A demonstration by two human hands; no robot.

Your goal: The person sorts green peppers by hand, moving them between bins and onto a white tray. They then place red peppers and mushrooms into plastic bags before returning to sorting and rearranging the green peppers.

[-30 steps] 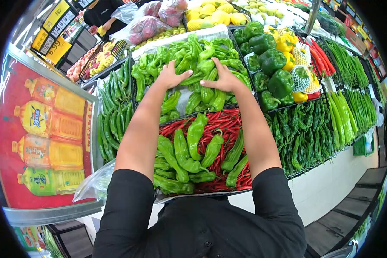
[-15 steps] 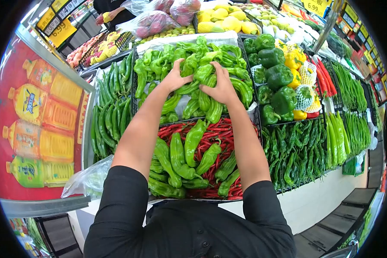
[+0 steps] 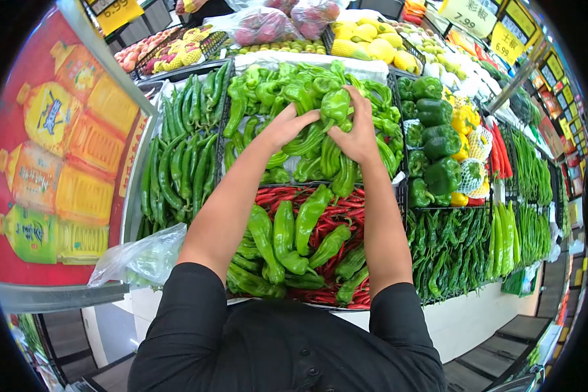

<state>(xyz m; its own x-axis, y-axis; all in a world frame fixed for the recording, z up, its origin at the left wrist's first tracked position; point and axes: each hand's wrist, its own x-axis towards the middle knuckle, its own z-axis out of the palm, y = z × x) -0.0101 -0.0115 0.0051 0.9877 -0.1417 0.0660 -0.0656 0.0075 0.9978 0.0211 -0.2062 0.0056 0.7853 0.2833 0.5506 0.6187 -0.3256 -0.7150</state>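
Observation:
Both my hands reach into the crate (image 3: pixel 223 140) of light green, wrinkled peppers (image 3: pixel 261 86). My left hand (image 3: pixel 286 128) curls round peppers in the pile, its fingertips partly hidden among them and its thumb pointing right. Facing it, my right hand (image 3: pixel 358 134) is closed round a thick green pepper (image 3: pixel 335 106) and others beside it. Longer green peppers (image 3: pixel 344 175) hang below my right hand toward the near edge of the crate. In front, several loose green peppers (image 3: pixel 284 225) lie on a bed of red chillies (image 3: pixel 320 253) between my forearms.
Long dark green chillies (image 3: pixel 176 166) fill the left crate, with a clear plastic bag (image 3: pixel 144 253) near its front. Dark green bell peppers (image 3: pixel 443 173) and yellow ones (image 3: pixel 462 119) sit to the right. Thin wrinkled green chillies (image 3: pixel 444 245) lie before them. Bagged fruit (image 3: pixel 261 27) stands behind.
The view has shifted, so the stall sits further right and lower. Both hands still grip peppers; a thick pepper now stands up between them, at the top of the bunch.

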